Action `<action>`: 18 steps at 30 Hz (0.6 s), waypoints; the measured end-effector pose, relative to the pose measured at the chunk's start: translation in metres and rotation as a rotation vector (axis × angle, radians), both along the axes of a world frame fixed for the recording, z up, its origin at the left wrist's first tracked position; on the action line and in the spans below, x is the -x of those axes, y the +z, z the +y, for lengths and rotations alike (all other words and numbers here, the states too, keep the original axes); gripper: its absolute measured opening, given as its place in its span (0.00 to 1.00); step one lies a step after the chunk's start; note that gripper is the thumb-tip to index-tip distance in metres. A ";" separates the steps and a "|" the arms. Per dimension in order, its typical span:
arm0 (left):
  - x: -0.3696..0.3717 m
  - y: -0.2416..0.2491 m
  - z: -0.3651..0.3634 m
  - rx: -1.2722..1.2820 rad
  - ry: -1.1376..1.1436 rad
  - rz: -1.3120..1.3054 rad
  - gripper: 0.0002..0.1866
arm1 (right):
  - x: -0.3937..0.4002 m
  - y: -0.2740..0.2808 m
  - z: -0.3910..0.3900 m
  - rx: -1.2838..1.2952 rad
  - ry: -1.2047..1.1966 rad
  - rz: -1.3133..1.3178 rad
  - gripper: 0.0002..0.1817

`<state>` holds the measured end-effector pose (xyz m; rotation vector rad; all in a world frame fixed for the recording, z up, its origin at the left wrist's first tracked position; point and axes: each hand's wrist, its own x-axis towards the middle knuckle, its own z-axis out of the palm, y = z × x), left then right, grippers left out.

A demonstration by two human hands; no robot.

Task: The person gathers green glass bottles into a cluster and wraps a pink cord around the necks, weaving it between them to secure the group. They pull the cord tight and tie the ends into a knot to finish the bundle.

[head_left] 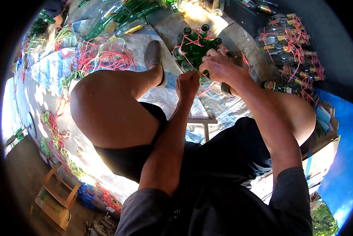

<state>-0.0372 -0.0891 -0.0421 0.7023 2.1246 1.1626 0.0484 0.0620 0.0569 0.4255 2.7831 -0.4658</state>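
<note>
A cluster of several green glass bottles (198, 49) stands upright on the ground sheet between my feet, with red plastic string (186, 38) laced around the necks. My left hand (187, 83) is closed at the near side of the cluster, pinching the red string where it runs toward the bottles. Over the near right bottles lies my right hand (218, 65), its fingers bent down around the necks and string. What its fingertips grip is partly hidden behind the hand.
Bundles of bottles tied with red string (288, 47) lie at the right. Loose green bottles (123, 15) lie at the upper left, near a tangle of red string (101, 57). A wooden chair (58, 196) lies at the lower left. Blue sheeting (345, 137) is at the right.
</note>
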 end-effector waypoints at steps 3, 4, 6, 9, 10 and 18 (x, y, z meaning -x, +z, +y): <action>-0.002 0.001 0.003 0.007 0.040 0.048 0.14 | 0.009 0.006 0.001 0.063 -0.024 -0.128 0.14; -0.002 0.001 0.004 0.001 0.055 0.072 0.15 | 0.009 0.006 0.001 0.068 -0.017 -0.111 0.15; 0.000 0.003 0.006 0.036 0.047 0.107 0.15 | 0.008 0.005 0.003 0.075 -0.005 -0.076 0.15; 0.001 0.003 0.007 0.047 0.063 0.107 0.15 | 0.010 0.009 0.004 0.074 0.006 -0.117 0.17; 0.002 0.003 0.008 0.043 0.074 0.100 0.15 | 0.012 0.010 0.004 0.057 0.029 -0.142 0.16; 0.006 0.013 0.010 0.152 0.057 -0.029 0.16 | 0.008 0.009 -0.002 -0.227 0.225 -0.054 0.06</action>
